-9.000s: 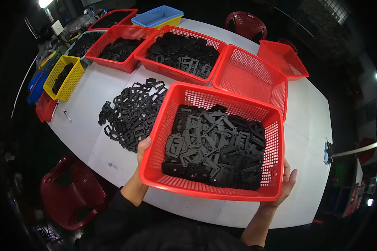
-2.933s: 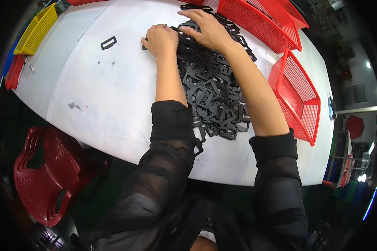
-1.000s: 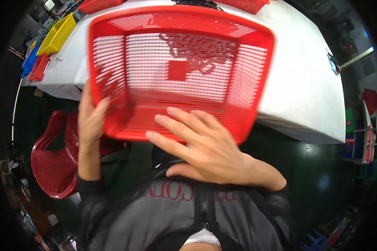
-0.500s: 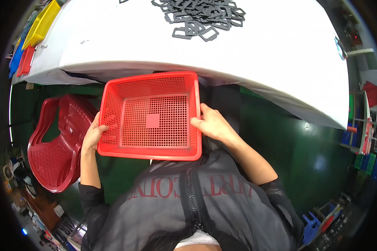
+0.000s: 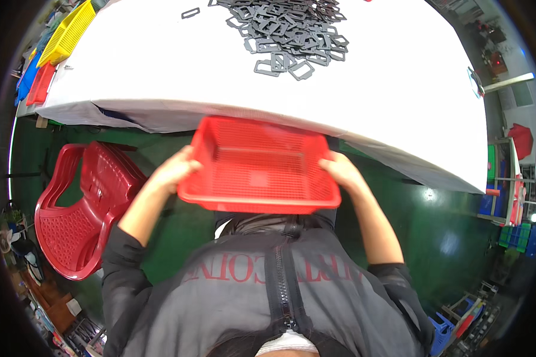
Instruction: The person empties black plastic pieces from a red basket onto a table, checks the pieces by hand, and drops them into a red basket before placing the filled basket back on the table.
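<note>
A red perforated plastic basket (image 5: 259,205) is held in front of my body, just off the near edge of the white-covered table (image 5: 161,65). Gripping its left wall is my left hand (image 5: 177,168), thumb over the rim. On the opposite side my right hand (image 5: 342,171) grips the right wall in the same way. No objects show inside the basket, though it is smeared by motion. Fingers under both rims are partly hidden. Farther off on the table lies a heap of flat dark grey frame-shaped pieces (image 5: 289,33), with a few loose ones at its edge.
Dark red stacked plastic chairs (image 5: 71,226) stand on the green floor at my left. A yellow basket (image 5: 68,33) and a red tray (image 5: 40,83) sit beyond the table's left end. Shelving with green and blue bins (image 5: 515,235) stands far right.
Both hands have carried the basket to the right, and its far side now tips differently. More of the table and the heap has come into view.
</note>
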`<state>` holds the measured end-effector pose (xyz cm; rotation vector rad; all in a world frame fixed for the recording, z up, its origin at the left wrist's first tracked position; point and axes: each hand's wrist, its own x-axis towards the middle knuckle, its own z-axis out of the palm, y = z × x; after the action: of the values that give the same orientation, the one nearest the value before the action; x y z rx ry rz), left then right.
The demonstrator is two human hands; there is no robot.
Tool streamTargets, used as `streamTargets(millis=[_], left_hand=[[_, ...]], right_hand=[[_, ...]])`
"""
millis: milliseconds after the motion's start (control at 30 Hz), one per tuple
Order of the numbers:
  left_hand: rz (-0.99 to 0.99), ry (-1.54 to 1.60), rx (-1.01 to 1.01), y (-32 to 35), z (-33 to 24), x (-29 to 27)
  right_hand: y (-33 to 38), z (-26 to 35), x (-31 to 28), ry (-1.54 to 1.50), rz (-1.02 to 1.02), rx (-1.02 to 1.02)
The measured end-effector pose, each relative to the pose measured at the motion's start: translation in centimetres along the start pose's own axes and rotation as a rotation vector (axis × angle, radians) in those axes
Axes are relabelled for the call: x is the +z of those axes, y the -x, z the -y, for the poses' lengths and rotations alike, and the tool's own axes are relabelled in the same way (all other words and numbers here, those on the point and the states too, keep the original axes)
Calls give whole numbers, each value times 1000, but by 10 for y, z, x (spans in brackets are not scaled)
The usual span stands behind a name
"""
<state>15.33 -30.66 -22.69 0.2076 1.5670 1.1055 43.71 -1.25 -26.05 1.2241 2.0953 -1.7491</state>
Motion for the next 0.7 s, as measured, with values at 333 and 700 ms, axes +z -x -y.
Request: streamTargets(millis=[333,700], left_hand=[[-86,2,487,-22,68,49],[-571,-1037,1303,-56,-135,109]], right_hand=[[54,-20,-6,288,-340,-92],[-28,154,-36,750,-587,-922]])
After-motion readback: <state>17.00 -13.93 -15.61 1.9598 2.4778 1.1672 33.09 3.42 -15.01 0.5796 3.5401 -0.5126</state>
